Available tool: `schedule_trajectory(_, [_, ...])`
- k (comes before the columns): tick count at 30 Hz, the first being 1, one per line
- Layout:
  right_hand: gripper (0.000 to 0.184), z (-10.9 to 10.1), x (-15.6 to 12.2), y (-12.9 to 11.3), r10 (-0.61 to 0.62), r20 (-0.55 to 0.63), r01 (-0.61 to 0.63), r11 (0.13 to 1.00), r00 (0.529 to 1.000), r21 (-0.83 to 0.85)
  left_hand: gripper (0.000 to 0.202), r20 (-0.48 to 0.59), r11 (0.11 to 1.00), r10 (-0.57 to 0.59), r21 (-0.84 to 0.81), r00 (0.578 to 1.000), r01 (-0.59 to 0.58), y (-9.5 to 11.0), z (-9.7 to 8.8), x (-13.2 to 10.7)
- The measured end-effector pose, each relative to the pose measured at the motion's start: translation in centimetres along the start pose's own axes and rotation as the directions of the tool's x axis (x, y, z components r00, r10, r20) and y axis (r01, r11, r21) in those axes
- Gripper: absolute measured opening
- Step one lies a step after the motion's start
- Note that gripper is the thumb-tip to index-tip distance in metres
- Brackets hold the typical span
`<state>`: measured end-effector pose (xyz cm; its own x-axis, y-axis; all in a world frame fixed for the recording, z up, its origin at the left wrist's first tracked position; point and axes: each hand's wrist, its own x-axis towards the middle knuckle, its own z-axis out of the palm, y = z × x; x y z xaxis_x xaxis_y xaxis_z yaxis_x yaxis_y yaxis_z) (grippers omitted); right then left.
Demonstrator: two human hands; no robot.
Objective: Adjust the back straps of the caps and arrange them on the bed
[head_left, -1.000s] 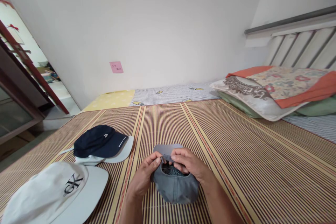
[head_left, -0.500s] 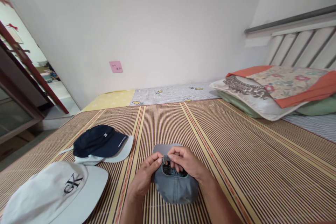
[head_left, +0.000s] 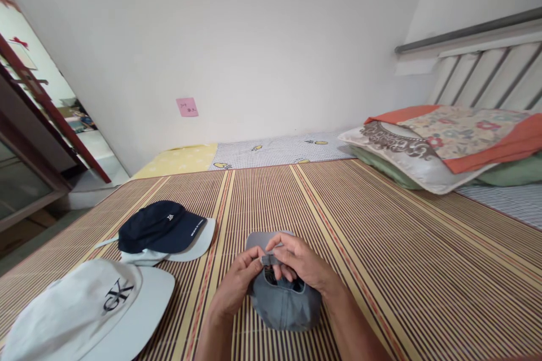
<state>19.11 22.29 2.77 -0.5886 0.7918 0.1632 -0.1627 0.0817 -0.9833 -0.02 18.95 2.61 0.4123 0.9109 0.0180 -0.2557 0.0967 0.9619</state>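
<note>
A grey cap [head_left: 284, 306] lies on the striped bamboo mat [head_left: 381, 237], its back facing me and its brim pointing away. My left hand [head_left: 234, 287] pinches the left end of the cap's back strap. My right hand [head_left: 302, 264] pinches the strap from the right, its fingers curled over the small buckle at the opening. Both hands meet at the strap, just above the cap's back gap.
A navy cap [head_left: 158, 228] rests on a pale cap to the left. A white bucket hat with a dark logo [head_left: 88, 310] sits at the near left. Pillows and a folded blanket [head_left: 444, 144] lie at the right, by a slatted headboard [head_left: 486, 67]. A doorway [head_left: 38, 124] opens at left.
My fingers have shifted slightly along the strap and drawn closer together over the buckle. The cap has barely moved; everything else is unchanged.
</note>
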Motion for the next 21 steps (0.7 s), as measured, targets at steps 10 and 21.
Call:
schedule_trajectory(10, [0.034, -0.5, -0.4, -0.3, 0.052, 0.029, -0.051, 0.998, 0.998, -0.031, 0.038, 0.038, 0.999, 0.032, -0.020, 0.999, -0.032, 0.4, 0.4, 0.0])
schedule_trajectory(21, [0.033, -2.3, -1.5, -0.5, 0.131, -0.001, -0.131, 0.991, 0.991, -0.037, 0.046, -0.083, 1.000, -0.008, -0.025, 0.996, 0.006, 0.0, -0.2, -0.1])
